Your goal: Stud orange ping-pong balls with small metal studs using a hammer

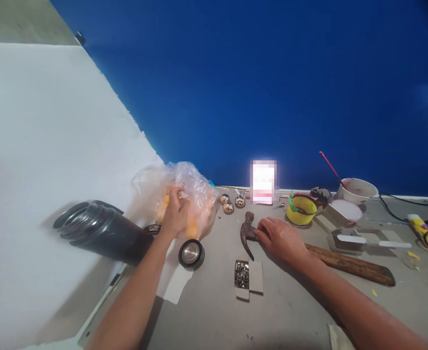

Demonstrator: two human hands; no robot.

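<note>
Hammer (350,265): on the desk, under the right grip; long axis from head at left to handle end at right, slightly nearer the wearer.
Right grip (281,238): wrapped round the neck beside the head.
Left grip (177,211): at the clear bag (190,175), fingers bunched; cannot tell whether they pinch anything.
Small box (241,274): open, metal bits inside, just nearside of the head.
Desk (287,316): grey; 3 shiny balls (228,207) beyond.
Room: blue wall (214,87) behind, white wall (35,121) left.

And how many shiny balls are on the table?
3 shiny balls: the left one, another just in front of it, and one to their right, all beside the plastic bag. The bag could be hiding more.
</note>
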